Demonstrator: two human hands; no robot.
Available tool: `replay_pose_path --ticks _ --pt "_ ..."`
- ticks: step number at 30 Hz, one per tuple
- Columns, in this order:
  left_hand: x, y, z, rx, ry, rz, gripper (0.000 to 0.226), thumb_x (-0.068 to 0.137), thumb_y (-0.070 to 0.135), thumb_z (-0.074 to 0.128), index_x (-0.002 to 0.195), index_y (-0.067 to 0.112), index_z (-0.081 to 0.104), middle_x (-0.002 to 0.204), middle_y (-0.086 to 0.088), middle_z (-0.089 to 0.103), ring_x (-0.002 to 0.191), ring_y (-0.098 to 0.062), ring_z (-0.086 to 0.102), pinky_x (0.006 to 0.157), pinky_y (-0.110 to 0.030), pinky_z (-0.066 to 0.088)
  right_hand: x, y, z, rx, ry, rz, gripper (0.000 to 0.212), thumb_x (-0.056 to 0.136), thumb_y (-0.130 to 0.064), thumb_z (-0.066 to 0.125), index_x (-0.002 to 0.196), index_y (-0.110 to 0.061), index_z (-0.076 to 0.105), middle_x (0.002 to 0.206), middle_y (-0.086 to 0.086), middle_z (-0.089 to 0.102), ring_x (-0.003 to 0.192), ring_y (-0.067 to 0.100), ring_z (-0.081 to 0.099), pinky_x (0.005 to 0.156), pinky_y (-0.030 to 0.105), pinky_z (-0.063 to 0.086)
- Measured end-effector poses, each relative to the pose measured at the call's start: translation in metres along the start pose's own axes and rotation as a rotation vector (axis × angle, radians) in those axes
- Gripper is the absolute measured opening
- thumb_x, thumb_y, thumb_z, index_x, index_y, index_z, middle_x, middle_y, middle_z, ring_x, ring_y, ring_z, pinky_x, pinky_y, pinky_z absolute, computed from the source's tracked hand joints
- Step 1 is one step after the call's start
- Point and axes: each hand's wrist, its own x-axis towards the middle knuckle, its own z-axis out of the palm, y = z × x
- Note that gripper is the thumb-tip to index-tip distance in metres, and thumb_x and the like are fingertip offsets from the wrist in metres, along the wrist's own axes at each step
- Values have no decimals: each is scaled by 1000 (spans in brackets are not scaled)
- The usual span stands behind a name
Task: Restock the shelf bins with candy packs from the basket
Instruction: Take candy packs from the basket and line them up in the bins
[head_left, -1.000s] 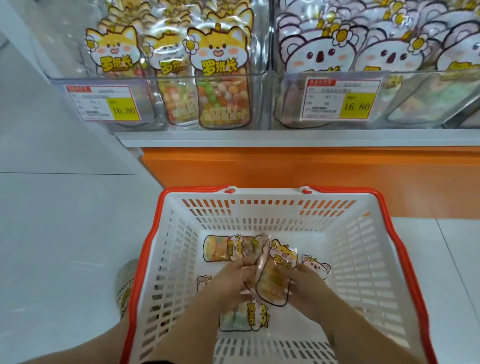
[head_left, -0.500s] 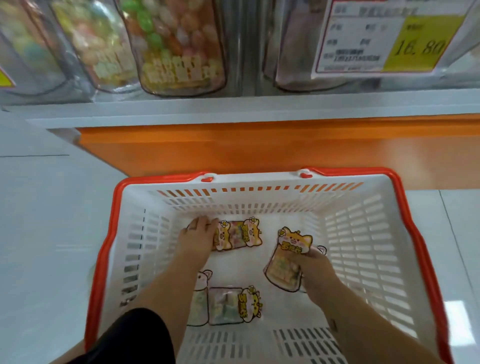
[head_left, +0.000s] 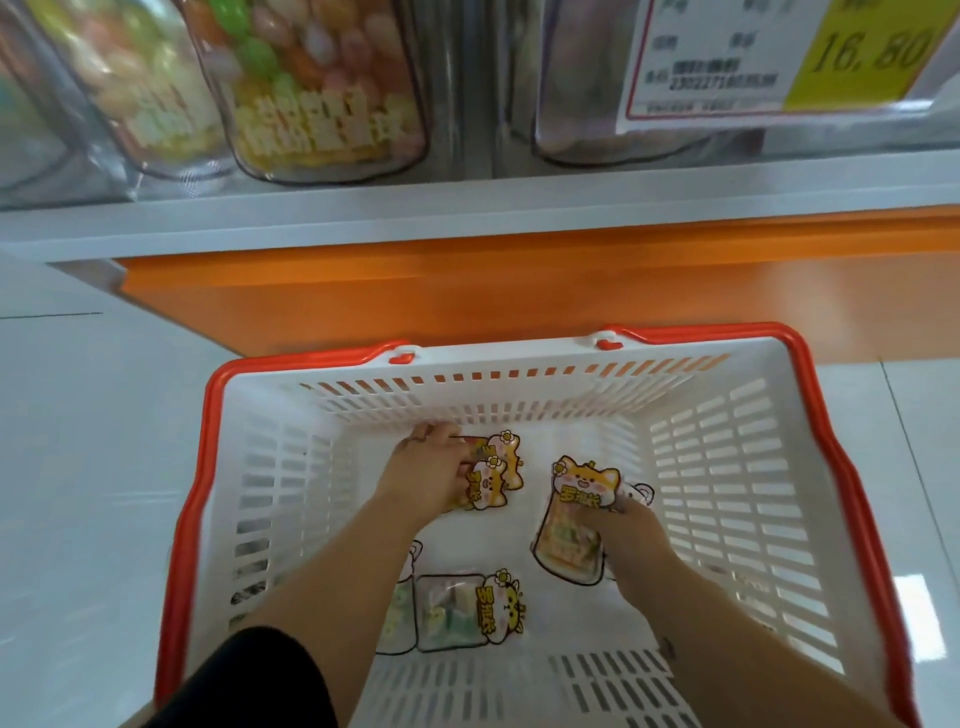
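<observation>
A white basket with an orange rim (head_left: 519, 364) stands on the floor below the shelf. Both my hands are inside it. My left hand (head_left: 423, 473) grips two fox-faced candy packs (head_left: 493, 475) near the basket's far wall. My right hand (head_left: 621, 525) holds another fox candy pack (head_left: 571, 525) upright, with a white-eared pack (head_left: 638, 491) partly hidden behind it. More packs (head_left: 457, 610) lie flat on the basket floor between my arms. The clear shelf bins (head_left: 311, 93) above hold candy packs.
The white shelf edge (head_left: 467, 218) and its orange base (head_left: 467, 296) stand just beyond the basket. A price tag reading 16.80 (head_left: 779, 57) hangs on the right bin. White tiled floor (head_left: 93, 441) lies on both sides.
My hands have parted: the left went to the far packs and took hold of them, the right kept its pack. The view dropped and moved closer to the basket.
</observation>
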Motion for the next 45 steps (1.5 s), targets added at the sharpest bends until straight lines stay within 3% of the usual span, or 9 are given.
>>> replay_pose_path --ticks 10,16,21,24,28,34,36,39,45 --pt "1 23 16 152 -141 -141 64 87 42 69 139 20 38 139 -7 44 131 -29 37 106 -42 36 0 -2 -6 -36 23 -34 16 85 -3 71 93 -16 71 98 9 73 95 30 68 93 54 54" --pt "-23 30 10 -158 -232 -96 28 85 27 67 104 20 48 110 -4 54 98 -23 57 85 -36 50 -9 -10 -2 -125 -15 -88 21 79 -9 76 98 -19 73 95 5 76 92 28 72 87 52 58" --pt "-50 31 -49 -376 -99 -138 27 86 32 69 108 25 55 104 2 64 91 -19 61 74 -31 50 -42 -45 -3 -79 -66 -177 25 80 -16 79 104 -17 73 96 4 76 92 26 72 86 49 59" --pt "-76 24 -97 -402 -80 -55 20 85 33 73 85 24 56 88 1 61 81 -18 58 69 -32 45 -76 -69 -3 -17 -149 -263 32 79 -15 80 108 -14 69 99 6 76 85 24 71 75 41 56" --pt "-126 10 -175 -320 -50 2 35 81 43 78 75 28 47 77 9 52 79 -16 54 67 -30 39 -134 -110 4 -42 -313 -430 25 84 -3 72 109 -7 69 100 11 76 90 26 74 81 41 58" --pt "-218 -12 -289 -384 231 -40 42 83 46 76 87 10 55 82 0 58 76 -17 55 67 -32 39 -240 -177 26 -293 -365 -834 22 88 -5 69 102 -22 67 96 -4 77 91 14 72 82 34 57" --pt "-242 -17 -313 -453 354 -35 31 84 45 76 87 19 59 78 8 61 74 -12 59 64 -28 41 -271 -200 36 -309 -365 -950 19 91 -8 68 103 -22 66 98 -6 76 91 12 71 83 36 57" --pt "-266 -19 -335 -549 620 -68 31 87 34 77 71 28 51 62 15 51 61 1 50 56 -21 35 -315 -235 52 -271 -365 -1133 19 92 -14 68 106 -26 64 97 -12 74 92 8 70 82 32 58" --pt "-265 -33 -356 -776 1226 -206 18 87 27 74 82 24 57 69 9 55 68 -12 55 59 -24 38 -355 -310 106 -123 -267 -1398 25 91 -9 68 113 -19 64 102 -5 73 95 9 68 83 31 56"
